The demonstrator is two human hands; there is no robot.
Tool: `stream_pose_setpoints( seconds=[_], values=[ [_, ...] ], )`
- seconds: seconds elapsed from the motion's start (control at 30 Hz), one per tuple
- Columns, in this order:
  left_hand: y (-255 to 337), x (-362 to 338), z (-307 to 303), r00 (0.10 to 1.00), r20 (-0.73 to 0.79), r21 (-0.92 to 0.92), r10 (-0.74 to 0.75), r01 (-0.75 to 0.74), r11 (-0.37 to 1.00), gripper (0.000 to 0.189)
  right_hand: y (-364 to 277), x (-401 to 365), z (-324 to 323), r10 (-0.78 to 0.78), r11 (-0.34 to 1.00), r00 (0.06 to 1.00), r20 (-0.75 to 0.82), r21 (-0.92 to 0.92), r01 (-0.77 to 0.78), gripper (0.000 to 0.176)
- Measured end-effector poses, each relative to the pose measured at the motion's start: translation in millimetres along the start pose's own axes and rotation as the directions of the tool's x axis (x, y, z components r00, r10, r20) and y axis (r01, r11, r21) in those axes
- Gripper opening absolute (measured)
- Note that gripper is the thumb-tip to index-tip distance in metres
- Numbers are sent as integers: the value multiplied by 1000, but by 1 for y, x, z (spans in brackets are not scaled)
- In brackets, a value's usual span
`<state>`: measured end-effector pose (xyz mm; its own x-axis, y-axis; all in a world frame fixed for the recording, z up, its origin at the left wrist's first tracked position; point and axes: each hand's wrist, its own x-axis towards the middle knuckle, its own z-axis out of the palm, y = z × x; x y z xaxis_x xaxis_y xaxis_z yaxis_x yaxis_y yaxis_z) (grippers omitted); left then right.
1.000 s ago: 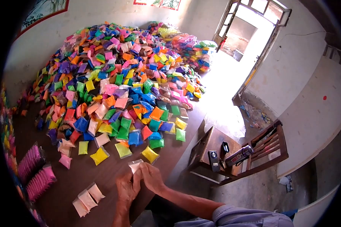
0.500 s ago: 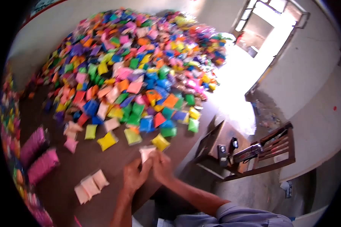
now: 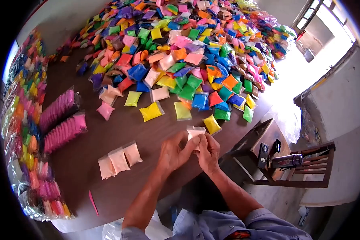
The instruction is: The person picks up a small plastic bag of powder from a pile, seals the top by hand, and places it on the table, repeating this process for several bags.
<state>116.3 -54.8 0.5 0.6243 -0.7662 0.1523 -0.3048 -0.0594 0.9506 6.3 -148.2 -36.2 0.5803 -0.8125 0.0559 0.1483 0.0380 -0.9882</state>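
Both my hands hold one small clear packet of pale peach filling point(image 3: 195, 131) over the table's front edge. My left hand point(image 3: 175, 153) grips its left side, the thumb lying across the front. My right hand point(image 3: 208, 153) pinches the right side between thumb and fingers. Left of my hands, a short row of 3 overlapping peach packets point(image 3: 119, 161) lies flat on the brown table point(image 3: 148, 132). A yellow packet point(image 3: 211, 125) rests just beyond my right hand. Other loose ones lie past my hands, including a yellow packet point(image 3: 151, 112) and a pale yellow-green packet point(image 3: 183, 111).
A big heap of colourful packets point(image 3: 192, 48) covers the table's far side. At left are stacked rows of magenta packets point(image 3: 65, 132), long bags of mixed packets point(image 3: 32, 140) and a pink stick point(image 3: 93, 203). To the right stands a wooden chair point(image 3: 308, 168) beside a small table holding a flask point(image 3: 287, 161).
The view has shifted, so the heap and table sit further right and the left-hand bags show more. My hands still hold the peach packet, and the right hand's blur has gone.
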Motion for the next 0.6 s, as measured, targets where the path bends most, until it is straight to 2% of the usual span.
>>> stream_pose_setpoints(
  seconds=[0.03, 0.07, 0.17, 0.27, 0.33, 0.37, 0.43, 0.6],
  values=[
    [0, 0, 0, 1000, -21, -92, -19, 17, 996, 31, -2, 0, -1, -32, 996, 999, 28, -83, 35, 28],
    [0, 0, 0, 999, -27, -90, -25, 23, 996, 31, -3, 0, -2, -63, 984, 996, 60, -163, 72, 28],
    [-1, -1, 0, 998, -65, -133, -15, 6, 991, 26, 0, 2, -1, -98, 982, 992, 74, -156, 108, 29],
    [-7, -2, -1, 998, -62, -80, -19, 14, 997, 24, 1, 2, -5, -23, 997, 997, 67, -70, 27, 30],
    [-9, -2, 2, 996, -60, -25, 68, -70, 997, 20, 2, 3, -5, -36, 997, 997, 68, -68, 40, 29],
    [-8, -3, 2, 996, -71, -26, 60, -62, 998, 20, 2, 3, -5, -52, 997, 997, 55, -62, 55, 29],
    [-3, -2, 0, 999, -22, -106, -33, 31, 994, 26, -6, 2, -5, -38, 999, 998, 53, -2, 38, 22],
    [-10, -1, 2, 997, -59, -231, -49, 34, 972, 23, 0, 2, -9, -50, 998, 996, 68, -23, 52, 21]
  ],
)
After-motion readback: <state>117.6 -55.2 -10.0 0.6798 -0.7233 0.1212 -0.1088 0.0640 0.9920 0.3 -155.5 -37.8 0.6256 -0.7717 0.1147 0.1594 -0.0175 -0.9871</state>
